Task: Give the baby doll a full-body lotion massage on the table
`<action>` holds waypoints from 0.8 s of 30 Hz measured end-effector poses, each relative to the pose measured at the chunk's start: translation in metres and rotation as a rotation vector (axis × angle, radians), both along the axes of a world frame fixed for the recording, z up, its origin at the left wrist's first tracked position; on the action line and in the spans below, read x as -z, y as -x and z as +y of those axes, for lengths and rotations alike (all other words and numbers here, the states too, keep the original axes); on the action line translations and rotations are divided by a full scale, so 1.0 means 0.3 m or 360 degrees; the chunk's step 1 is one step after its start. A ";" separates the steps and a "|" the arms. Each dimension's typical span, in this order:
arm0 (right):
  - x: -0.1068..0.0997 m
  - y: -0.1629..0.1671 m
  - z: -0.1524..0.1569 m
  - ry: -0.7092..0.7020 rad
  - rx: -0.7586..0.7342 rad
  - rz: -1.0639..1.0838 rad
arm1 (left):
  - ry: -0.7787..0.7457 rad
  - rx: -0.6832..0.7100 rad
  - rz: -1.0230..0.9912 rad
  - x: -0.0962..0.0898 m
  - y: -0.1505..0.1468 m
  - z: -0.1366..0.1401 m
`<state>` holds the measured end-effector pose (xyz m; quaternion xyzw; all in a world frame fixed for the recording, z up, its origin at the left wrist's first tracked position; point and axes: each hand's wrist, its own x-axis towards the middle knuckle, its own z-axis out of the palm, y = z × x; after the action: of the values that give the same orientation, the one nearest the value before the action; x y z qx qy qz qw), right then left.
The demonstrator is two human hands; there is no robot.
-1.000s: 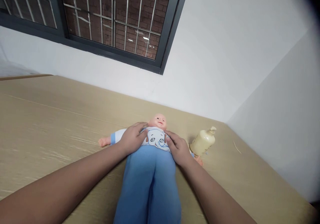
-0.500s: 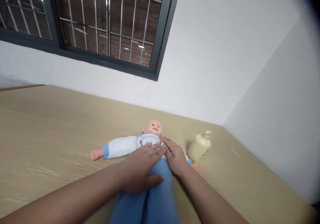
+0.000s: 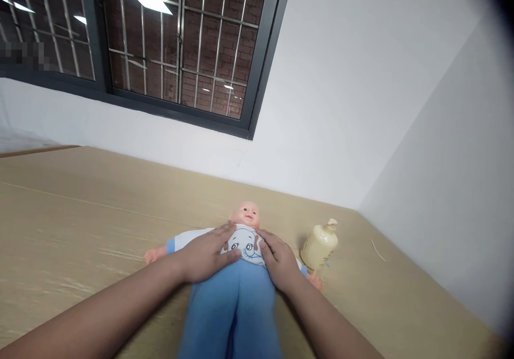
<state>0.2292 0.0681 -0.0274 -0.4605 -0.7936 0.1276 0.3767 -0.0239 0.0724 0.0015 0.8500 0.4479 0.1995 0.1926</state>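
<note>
A baby doll lies on its back on the wooden table, head toward the wall and arms spread. It wears a white top with a printed cartoon face and blue trousers. My left hand rests flat on the left side of the doll's chest, fingers stretched toward its shoulder. On the opposite side of the chest lies my right hand, its fingers extended too. The cartoon print shows between the two hands. Both hands touch the top, and neither grips anything.
A pale yellow pump bottle stands upright close to the doll's arm on the right. Farther right, a thin light strip lies on the table. Behind are a white wall and a barred window.
My left hand has moved left and up, from across the doll's belly to the side of its chest, uncovering the cartoon print. My right hand stays about where it was.
</note>
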 end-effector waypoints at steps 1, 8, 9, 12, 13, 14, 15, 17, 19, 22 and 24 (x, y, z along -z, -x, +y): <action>-0.001 0.000 -0.001 0.0010 -0.0003 0.0001 | 0.0006 0.0011 -0.0048 0.004 0.019 0.018; 0.008 -0.003 0.004 0.0031 -0.0009 0.0032 | -0.0072 -0.0019 -0.0077 0.026 0.073 0.073; 0.007 -0.002 0.005 0.0027 -0.0007 0.0051 | -0.0090 -0.0054 -0.0065 0.029 0.070 0.070; -0.016 0.004 0.001 -0.0002 -0.0005 0.0080 | -0.0121 -0.0073 -0.0066 0.030 0.057 0.056; -0.030 0.008 -0.006 -0.0023 -0.0004 0.0075 | -0.0128 -0.0066 -0.0072 0.027 0.053 0.051; -0.045 0.013 -0.017 -0.0047 -0.0004 0.0061 | -0.0134 -0.0056 -0.0075 0.023 0.049 0.045; -0.062 0.020 -0.031 -0.0072 -0.0006 0.0041 | -0.0138 -0.0046 -0.0073 0.019 0.045 0.039; -0.096 0.038 -0.068 -0.0115 -0.0040 -0.0029 | -0.0140 -0.0009 -0.0072 0.011 0.038 0.029; -0.125 0.062 -0.110 -0.0116 -0.0161 -0.0174 | -0.0136 0.0062 -0.0084 0.004 0.031 0.021; -0.147 0.098 -0.159 -0.0008 -0.0419 -0.0466 | -0.0114 0.0178 -0.0106 -0.004 0.021 0.014; -0.148 0.115 -0.172 0.0090 -0.0469 -0.0580 | -0.0090 0.0208 -0.0100 -0.008 0.015 0.013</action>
<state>0.1948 0.0167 0.0170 -0.3655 -0.9032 0.1181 0.1915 -0.0285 0.0763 0.0038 0.8758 0.3796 0.2256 0.1951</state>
